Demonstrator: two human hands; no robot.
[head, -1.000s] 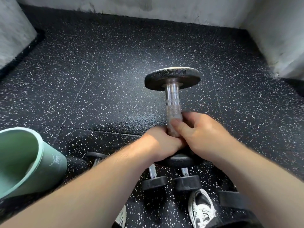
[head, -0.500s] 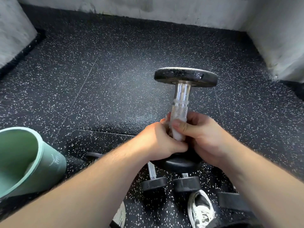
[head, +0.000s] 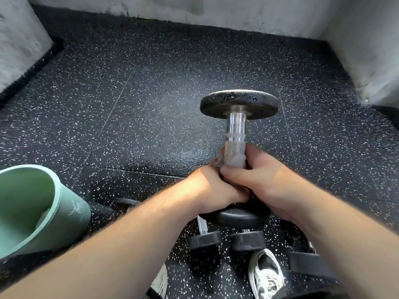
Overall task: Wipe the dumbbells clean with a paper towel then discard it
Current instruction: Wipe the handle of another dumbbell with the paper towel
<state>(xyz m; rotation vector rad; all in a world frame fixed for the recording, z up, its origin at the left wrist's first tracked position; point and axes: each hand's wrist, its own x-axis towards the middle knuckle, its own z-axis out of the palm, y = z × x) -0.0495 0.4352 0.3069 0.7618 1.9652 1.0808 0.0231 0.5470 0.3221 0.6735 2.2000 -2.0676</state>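
Head view, sole entry.

Container, one: pale green round-mouthed plastic bin (head: 73, 212), on the floor at far left, open mouth in view. A pale shape lies against its inner wall, too blurred to identify.

Dumbbell in hand, one: black round-plated iron dumbbell with a chrome knurled handle (head: 235, 130), held upright above the floor, one plate on top and the other below the hands.

White crumpled paper towel (head: 237, 161), one: pressed against the handle just above the knuckles.

Left hand (head: 211, 188): fingers curled round the lower handle, just above the bottom plate.

Right hand (head: 267, 180): fingers closed round the handle with the paper towel clamped beneath them, thumb lying across toward the left hand. The two hands touch.

Smaller black dumbbells on the floor (head: 205, 240): four dark ends show beneath and beside the forearms, two of them side by side. How many whole dumbbells they make up cannot be told.

White-and-grey laced shoes (head: 265, 275), two: near the bottom edge, one partly cut off.

Black rubber floor flecked with white (head: 151, 104), bounded by grey concrete walls (head: 237, 11).
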